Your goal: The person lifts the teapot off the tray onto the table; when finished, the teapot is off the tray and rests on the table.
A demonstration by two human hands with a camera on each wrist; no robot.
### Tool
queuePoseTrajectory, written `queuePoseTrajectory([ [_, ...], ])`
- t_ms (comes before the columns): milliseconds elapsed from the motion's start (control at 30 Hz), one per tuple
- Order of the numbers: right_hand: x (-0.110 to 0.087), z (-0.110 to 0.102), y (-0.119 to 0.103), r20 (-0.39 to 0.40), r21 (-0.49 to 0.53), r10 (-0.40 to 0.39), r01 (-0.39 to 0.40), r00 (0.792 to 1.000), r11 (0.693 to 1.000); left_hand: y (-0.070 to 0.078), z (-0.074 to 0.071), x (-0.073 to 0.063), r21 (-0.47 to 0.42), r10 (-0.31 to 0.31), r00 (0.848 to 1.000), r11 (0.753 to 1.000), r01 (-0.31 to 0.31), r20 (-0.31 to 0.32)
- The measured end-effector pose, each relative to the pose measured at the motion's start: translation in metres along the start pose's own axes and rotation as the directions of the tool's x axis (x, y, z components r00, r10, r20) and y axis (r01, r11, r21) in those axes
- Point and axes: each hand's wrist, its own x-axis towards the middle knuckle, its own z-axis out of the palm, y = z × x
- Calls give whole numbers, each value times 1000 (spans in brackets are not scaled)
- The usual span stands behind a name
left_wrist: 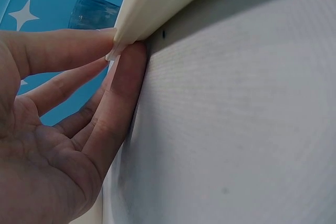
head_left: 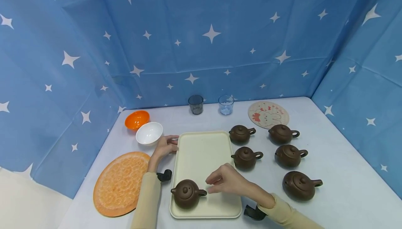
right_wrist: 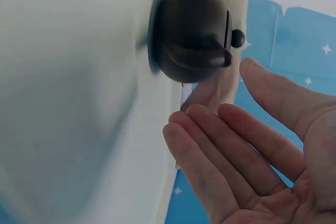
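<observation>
A cream tray (head_left: 204, 162) lies on the white table, its long sides running away from me. My left hand (head_left: 165, 147) pinches the tray's left rim; in the left wrist view, the thumb (left_wrist: 68, 51) is at the rim with a finger under it. One brown teapot (head_left: 186, 194) stands at the tray's near left corner, handle to the right. Just right of that handle hovers my right hand (head_left: 227, 180), thumb and fingers apart, holding nothing. In the right wrist view, a gap shows between the fingers (right_wrist: 205, 166) and the teapot (right_wrist: 191, 32).
Right of the tray stand several more brown teapots (head_left: 281, 134). A round rabbit mat (head_left: 268, 114), a grey glass (head_left: 196, 104) and a blue glass (head_left: 226, 105) are at the back. To the left are an orange bowl (head_left: 137, 119), a white bowl (head_left: 149, 133) and an orange mat (head_left: 120, 183).
</observation>
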Motion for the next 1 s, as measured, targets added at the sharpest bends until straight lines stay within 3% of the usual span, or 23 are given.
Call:
queuePoseTrajectory([
  [400, 11, 22, -5, 5, 28, -34, 34, 999, 999, -1, 0, 0, 3, 4, 1000, 1000, -4, -4],
  [733, 13, 31, -9, -48, -40, -49, 47, 998, 998, -1, 0, -2, 1, 10, 1000, 1000, -10, -7],
  [1000, 11, 33, -12, -63, -91, -20, 15, 998, 996, -2, 0, -2, -10, 23, 1000, 1000, -23, -5],
])
